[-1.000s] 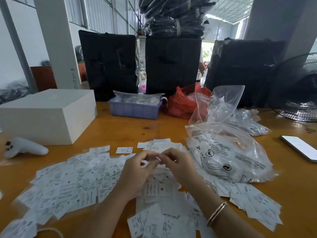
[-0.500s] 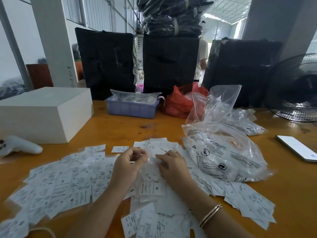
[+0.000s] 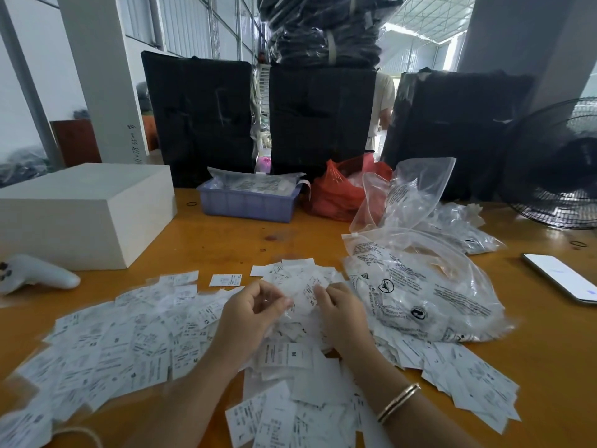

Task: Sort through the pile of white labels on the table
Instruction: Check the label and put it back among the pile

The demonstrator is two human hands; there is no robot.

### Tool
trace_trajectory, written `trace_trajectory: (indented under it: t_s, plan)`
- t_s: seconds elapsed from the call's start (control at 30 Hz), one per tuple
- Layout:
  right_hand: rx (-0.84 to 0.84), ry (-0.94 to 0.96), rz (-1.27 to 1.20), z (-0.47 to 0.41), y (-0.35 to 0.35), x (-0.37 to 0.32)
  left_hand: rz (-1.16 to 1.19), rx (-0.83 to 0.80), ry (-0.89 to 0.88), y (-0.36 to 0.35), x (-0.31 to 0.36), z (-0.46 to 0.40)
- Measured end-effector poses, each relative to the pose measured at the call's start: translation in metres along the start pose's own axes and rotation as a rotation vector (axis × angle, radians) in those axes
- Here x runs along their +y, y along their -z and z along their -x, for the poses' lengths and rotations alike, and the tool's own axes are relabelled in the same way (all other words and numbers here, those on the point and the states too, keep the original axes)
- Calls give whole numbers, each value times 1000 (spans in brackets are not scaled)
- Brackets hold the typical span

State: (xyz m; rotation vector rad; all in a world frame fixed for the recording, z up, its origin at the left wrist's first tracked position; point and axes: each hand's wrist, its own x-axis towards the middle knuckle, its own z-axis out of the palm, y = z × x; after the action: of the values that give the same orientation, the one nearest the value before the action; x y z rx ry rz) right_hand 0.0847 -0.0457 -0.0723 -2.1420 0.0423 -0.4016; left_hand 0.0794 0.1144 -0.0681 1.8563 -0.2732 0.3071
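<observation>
Both hands work in the middle of the pile of white labels [image 3: 135, 344]. The left hand [image 3: 250, 318] has its fingers curled inward, seemingly pinching a label, though what it grips is blurred. The right hand [image 3: 339, 313] rests on the pile with fingertips [image 3: 319, 291] tucked into loose labels; whether it actually pinches one I cannot tell.

The pile covers the near part of the worktop [image 3: 226, 240]. Just right of the pile lies a printed clear plastic bag [image 3: 420, 292]; left of the pile and beyond it sit a white box [image 3: 80, 211] and a white controller [image 3: 35, 274]; well behind the pile stands a blue tray [image 3: 248, 205].

To sort well, I judge it best to lift one label at a time, read the size mark, and keep the sorted labels apart from the rest.
</observation>
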Motion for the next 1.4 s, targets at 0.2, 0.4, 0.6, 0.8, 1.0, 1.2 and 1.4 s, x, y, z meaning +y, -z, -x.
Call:
trace_trajectory:
  t_s: [0.2,0.4,0.6,0.8,1.0,1.2,1.4]
  plan:
    - [31,-2,-32,-1,-2,1,-109,-67,-80,-1,1,3]
    - [129,53,-173,4,3,-8,-190,-100,-108,-3,6,5]
    - [-25,-23,-631,15,10,-15,-213,-99,-73,-3,4,4]
    - [-129,-138,-761,21,6,-21,-259,-103,-80,-4,3,4]
    - [-96,-139,-709,19,3,-19,-231,-127,-93,-4,4,5]
    - [-169,-111,-740,19,2,-18,-149,-100,-57,-4,3,3]
    - [-67,-89,-791,15,7,-13,-123,-98,-57,-2,4,2]
